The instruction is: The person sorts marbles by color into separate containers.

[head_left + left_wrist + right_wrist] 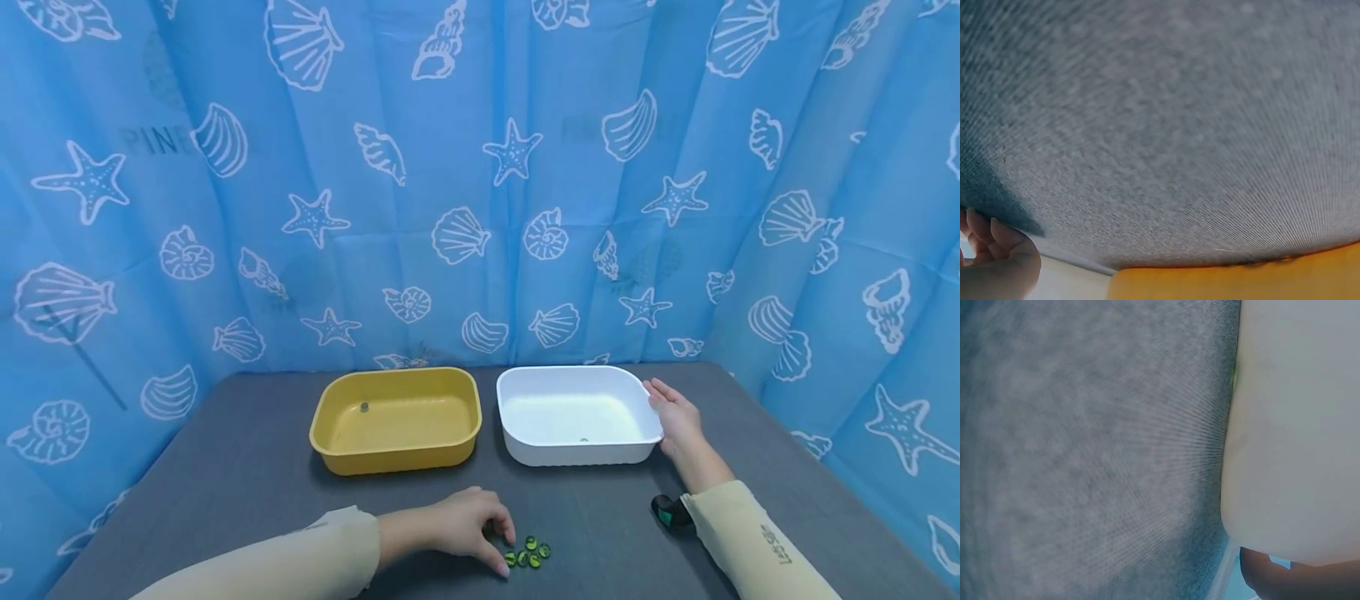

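In the head view, several green glass beads [522, 559] lie in a small cluster on the grey cloth. My left hand [468, 527] is right beside them, thumb and fingers bent and apart, with the thumb tip by the leftmost bead. No bead shows in its grasp. My right hand [678, 423] rests along the right side of a white basin [580, 454], fingers fairly straight and touching near the rim. The basin's wall [1297, 437] fills the right of the right wrist view, partly hiding the fingers [1257, 572].
A yellow basin [397, 462] stands left of the white one, with a small round grey spot [364, 407] inside. Grey cloth [585, 517] covers the table. A blue shell-print curtain [465, 183] encloses the back and sides. A black device [671, 510] sits by the right wrist.
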`<state>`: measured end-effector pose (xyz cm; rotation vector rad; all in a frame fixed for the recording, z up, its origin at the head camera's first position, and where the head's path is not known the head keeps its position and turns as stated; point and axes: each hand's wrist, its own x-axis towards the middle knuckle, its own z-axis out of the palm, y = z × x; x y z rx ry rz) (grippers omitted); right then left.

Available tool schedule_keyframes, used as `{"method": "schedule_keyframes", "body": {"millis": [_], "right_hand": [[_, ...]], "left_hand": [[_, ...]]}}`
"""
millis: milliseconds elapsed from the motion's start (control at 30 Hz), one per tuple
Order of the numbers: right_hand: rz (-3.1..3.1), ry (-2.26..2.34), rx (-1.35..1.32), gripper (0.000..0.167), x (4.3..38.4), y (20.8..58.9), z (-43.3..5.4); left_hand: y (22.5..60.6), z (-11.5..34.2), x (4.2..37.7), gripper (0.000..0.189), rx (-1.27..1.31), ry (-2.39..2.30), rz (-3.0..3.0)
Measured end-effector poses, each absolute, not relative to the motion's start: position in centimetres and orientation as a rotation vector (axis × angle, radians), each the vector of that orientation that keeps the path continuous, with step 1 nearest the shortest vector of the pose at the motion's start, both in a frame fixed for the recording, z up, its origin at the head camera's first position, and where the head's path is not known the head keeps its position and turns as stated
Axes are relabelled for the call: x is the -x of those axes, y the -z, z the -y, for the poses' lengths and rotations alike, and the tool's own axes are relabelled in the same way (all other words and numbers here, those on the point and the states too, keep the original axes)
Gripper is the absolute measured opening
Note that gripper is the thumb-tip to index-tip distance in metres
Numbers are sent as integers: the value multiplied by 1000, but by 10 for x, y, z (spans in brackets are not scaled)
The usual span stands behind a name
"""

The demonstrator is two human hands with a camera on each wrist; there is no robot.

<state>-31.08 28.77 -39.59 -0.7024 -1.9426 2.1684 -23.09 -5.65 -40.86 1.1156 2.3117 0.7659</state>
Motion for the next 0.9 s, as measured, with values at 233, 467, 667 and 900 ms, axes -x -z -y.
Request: {"method": "schedule_keyframes", "body": {"millis": [233, 467, 667, 900], "right_hand": [[1934, -2191, 688, 50, 310, 396, -288], [1939, -2184, 692, 50, 310, 395, -288], [1933, -2193, 699, 50, 309, 395, -288], [1936, -2199, 685, 51, 309, 396, -288]], "left_hand": [[408, 53, 228, 15, -1074, -779, -2313], [410, 53, 228, 11, -1081, -800, -2311], [411, 53, 228, 9, -1095, -835, -2299], [414, 52, 230, 9, -942, -997, -2257]]}}
